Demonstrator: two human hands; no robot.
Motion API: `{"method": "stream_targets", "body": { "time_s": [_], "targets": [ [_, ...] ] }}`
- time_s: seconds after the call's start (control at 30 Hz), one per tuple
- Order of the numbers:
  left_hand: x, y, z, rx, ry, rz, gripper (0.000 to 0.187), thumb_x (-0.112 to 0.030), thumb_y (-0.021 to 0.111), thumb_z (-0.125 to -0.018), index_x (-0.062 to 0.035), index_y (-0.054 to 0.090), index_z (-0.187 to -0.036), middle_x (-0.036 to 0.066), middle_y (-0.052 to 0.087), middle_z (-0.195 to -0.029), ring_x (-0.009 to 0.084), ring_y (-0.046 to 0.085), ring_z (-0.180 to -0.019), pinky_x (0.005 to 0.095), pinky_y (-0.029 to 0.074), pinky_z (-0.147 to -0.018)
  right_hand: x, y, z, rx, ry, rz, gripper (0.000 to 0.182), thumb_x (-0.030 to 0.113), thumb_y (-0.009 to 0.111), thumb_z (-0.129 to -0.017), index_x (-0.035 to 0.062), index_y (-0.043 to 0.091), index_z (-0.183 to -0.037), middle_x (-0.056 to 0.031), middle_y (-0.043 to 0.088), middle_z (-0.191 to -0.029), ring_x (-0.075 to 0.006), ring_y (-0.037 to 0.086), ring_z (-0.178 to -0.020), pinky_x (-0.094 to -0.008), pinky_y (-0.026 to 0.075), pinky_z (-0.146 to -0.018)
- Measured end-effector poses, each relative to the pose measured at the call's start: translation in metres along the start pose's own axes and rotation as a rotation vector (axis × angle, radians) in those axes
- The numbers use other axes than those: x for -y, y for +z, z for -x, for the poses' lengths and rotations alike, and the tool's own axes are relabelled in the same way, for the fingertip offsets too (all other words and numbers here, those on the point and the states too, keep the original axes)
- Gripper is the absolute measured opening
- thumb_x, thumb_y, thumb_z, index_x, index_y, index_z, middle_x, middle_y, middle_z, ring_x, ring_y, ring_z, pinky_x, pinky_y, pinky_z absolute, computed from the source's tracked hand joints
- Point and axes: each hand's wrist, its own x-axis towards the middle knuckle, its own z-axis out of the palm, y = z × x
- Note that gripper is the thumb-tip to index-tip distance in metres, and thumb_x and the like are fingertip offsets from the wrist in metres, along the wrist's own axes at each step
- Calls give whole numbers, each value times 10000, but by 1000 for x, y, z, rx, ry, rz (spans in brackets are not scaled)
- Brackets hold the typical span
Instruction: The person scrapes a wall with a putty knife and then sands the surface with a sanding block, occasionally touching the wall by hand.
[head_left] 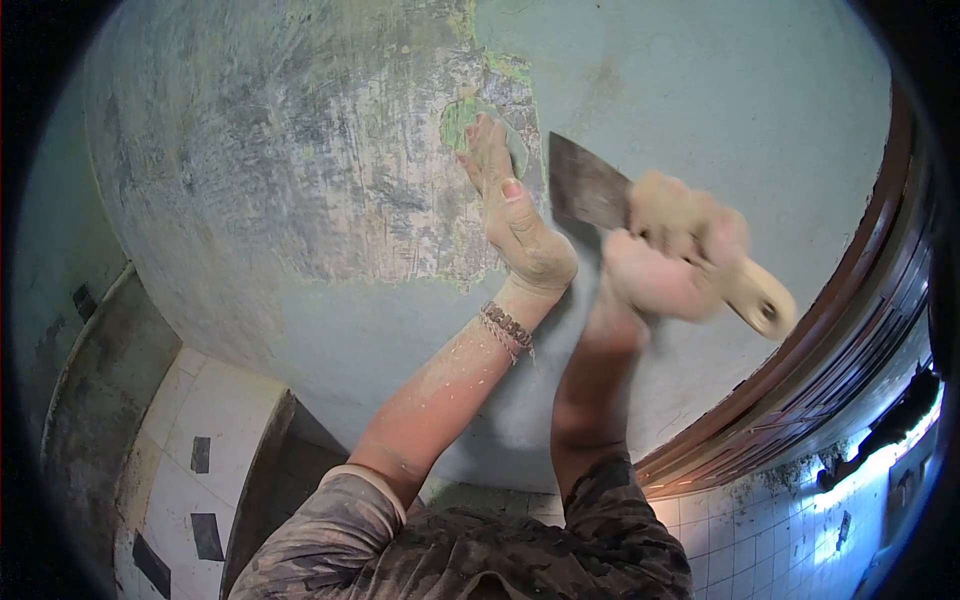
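Note:
My left hand [515, 215] is raised against the wall, its dust-covered fingers stretched out over the edge between scraped surface and paint. Around those fingers shows a pale green patch [459, 124], with a bluish-grey piece beside it, partly hidden behind the hand. In my right hand [680, 245], blurred by motion, is a putty knife [590, 185] gripped near the blade. Its wide dark blade points up and left, close to the paint edge, and the pale handle [765, 300] sticks out below the fist. The scraped area [350, 150] is rough, streaked grey and whitish.
Smooth blue-green paint [720, 90] covers the wall to the right and below. A brown wooden frame [850, 300] curves along the right side. At lower left is a white tiled ledge [210, 420] with dark tile pieces. White tiles [740, 540] lie at lower right.

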Motion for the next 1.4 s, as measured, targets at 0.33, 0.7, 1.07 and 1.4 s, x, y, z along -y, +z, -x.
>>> {"method": "stream_targets", "body": {
  "time_s": [0.33,0.7,1.07,1.4],
  "targets": [
    [7,-13,0,-3,3,-5,581,-264,203,-1032,130,401,-1411,267,406,-1489,383,289,-1448,477,112,-1209,-19,8,3,-232,30,0,329,213,380,-972,145,299,-660,22,254,-521,-103,222,-443,-289,258,-439],
    [-2,-7,-14,-45,-42,104,570,-244,227,-1022,139,384,-1413,276,406,-1481,401,274,-1452,500,91,-1208,-30,43,-17,-77,54,230,344,138,445,-936,138,295,-627,15,227,-515,-120,202,-435,-313,260,-444],
    [1,-7,-15,-94,-70,94,578,-256,205,-1043,144,401,-1410,244,433,-1481,341,333,-1425,417,201,-1199,-29,44,-25,-88,111,187,328,115,430,-919,144,282,-628,6,218,-515,-125,215,-433,-314,245,-437],
    [-3,-3,-8,-90,-104,163,585,-273,213,-1043,138,408,-1411,237,450,-1470,335,342,-1425,413,198,-1199,-13,14,-18,-7,34,16,322,89,433,-909,144,276,-634,5,230,-521,-119,234,-439,-309,257,-437]
  ]
}}
